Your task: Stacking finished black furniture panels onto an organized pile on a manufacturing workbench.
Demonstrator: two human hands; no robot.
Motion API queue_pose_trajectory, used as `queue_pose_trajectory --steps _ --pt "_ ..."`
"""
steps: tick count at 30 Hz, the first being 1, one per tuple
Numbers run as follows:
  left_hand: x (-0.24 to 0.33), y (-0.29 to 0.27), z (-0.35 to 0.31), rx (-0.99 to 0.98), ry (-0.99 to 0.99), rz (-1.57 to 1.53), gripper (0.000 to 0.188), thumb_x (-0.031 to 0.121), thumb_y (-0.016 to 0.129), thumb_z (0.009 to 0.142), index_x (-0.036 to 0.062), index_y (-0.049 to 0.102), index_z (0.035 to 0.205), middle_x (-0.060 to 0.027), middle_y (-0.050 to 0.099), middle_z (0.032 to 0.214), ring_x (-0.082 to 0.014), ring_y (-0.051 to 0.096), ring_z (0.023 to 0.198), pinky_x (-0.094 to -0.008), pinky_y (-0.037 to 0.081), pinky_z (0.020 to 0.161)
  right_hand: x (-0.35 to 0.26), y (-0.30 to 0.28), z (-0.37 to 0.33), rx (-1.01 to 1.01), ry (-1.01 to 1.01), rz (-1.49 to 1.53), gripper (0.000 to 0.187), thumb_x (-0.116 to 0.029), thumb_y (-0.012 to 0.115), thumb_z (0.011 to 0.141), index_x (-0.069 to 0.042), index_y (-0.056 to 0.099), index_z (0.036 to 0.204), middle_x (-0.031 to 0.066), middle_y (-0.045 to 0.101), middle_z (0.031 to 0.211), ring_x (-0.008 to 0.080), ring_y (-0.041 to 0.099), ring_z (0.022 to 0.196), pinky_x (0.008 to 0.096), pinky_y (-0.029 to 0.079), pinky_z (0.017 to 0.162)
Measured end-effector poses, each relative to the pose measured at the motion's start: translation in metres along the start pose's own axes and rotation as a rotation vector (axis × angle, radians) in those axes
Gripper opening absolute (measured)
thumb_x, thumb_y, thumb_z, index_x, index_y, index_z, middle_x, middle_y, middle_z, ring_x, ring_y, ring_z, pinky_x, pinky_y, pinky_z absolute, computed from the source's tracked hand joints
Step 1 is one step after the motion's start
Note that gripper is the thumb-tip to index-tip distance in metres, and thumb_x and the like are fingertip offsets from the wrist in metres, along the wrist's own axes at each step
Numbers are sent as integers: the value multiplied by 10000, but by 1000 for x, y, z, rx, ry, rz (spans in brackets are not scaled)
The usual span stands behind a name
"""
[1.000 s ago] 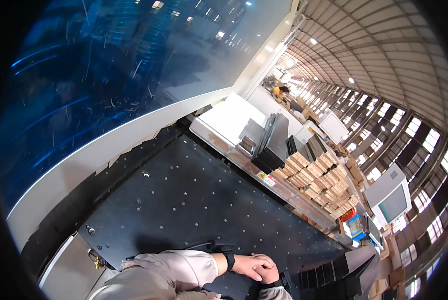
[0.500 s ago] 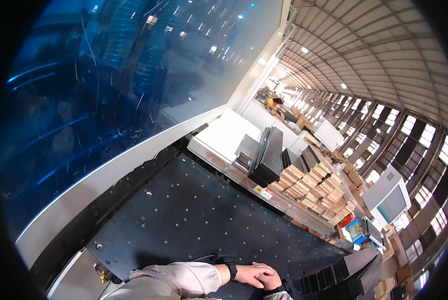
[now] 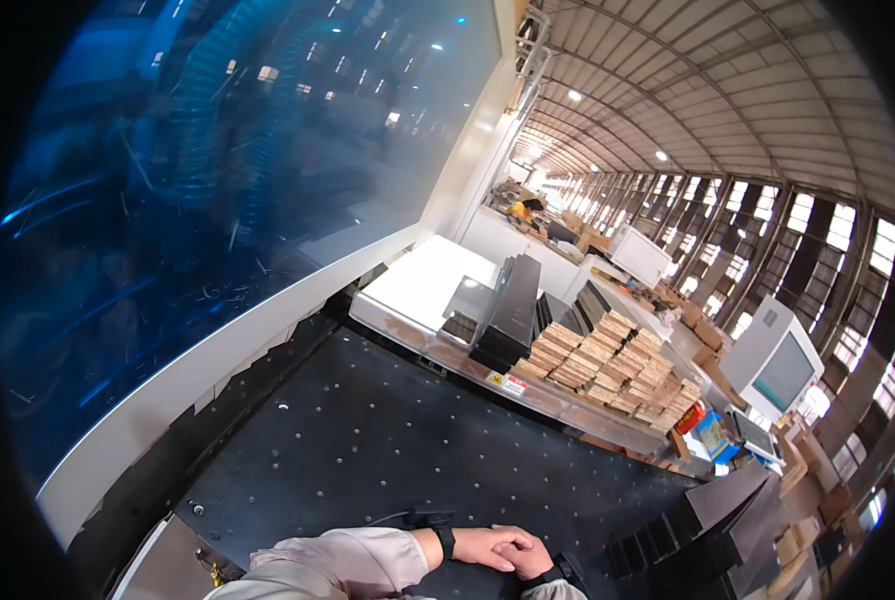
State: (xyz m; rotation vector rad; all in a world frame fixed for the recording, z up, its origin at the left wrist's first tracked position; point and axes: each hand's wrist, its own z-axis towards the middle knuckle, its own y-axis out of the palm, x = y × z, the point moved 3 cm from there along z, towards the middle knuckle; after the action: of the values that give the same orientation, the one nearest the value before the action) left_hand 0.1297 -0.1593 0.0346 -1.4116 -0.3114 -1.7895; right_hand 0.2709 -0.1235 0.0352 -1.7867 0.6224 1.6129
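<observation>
Left hand (image 3: pixel 480 547) lies flat, fingers loosely extended, on the black perforated table (image 3: pixel 368 440), holding nothing. Right hand (image 3: pixel 530 557) rests touching it, partly overlapped; its grip cannot be told. Ahead of both hands, across the table, stand stacked black panels (image 3: pixel 511 312) and rows of tan boxes (image 3: pixel 608 362).

A large blue-tinted glass panel (image 3: pixel 218 200) with a white lower frame rises at the left. Behind the bed, stacks of tan cardboard pieces (image 3: pixel 608 365) lie in rows on a long metal surface (image 3: pixel 568 405), just beside tall black upright stacks (image 3: pixel 513 310). A white boxy monitor (image 3: pixel 778 360) stands at the right. An arched ribbed roof (image 3: pixel 728 110) spans the hall.
</observation>
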Motion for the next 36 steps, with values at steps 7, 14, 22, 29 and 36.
queue_pose_trajectory --steps 7,14,22,29,36 --pt "4 1 -3 -4 -128 43 545 218 623 888 83 392 1363 -96 406 1363 -215 387 1274 -344 320 1045 1 0 -1 -29 -72 -37 294 -55 709 794 -6 620 1070 59 636 1025 118 583 927 252 467 822" --pt "-3 7 -7 33 -142 -127 556 105 603 878 67 373 1383 -75 318 1434 -199 322 1324 -356 278 1080 6 -6 7 -91 -272 -264 185 -135 655 859 -22 649 1005 77 630 980 178 605 915 282 477 803" --pt "-2 18 2 164 -121 -261 558 136 635 876 58 382 1368 -86 374 1381 -186 348 1304 -343 283 1080 1 -15 8 -96 -372 -275 280 -120 701 798 -18 633 1050 106 616 1043 203 606 965 292 484 832" --pt "6 19 2 151 -194 -306 609 17 619 823 50 384 1383 -66 364 1389 -187 295 1337 -341 238 1102 3 -12 5 -97 -254 -224 301 -106 701 792 -24 624 1071 87 617 1057 185 598 970 288 476 839" --pt "13 17 -1 49 -140 -87 611 42 624 838 75 378 1397 -41 398 1393 -187 380 1287 -334 314 1064 1 -11 1 -111 -492 -331 251 -123 718 778 -59 662 1015 82 649 1056 252 584 1047 335 482 876"
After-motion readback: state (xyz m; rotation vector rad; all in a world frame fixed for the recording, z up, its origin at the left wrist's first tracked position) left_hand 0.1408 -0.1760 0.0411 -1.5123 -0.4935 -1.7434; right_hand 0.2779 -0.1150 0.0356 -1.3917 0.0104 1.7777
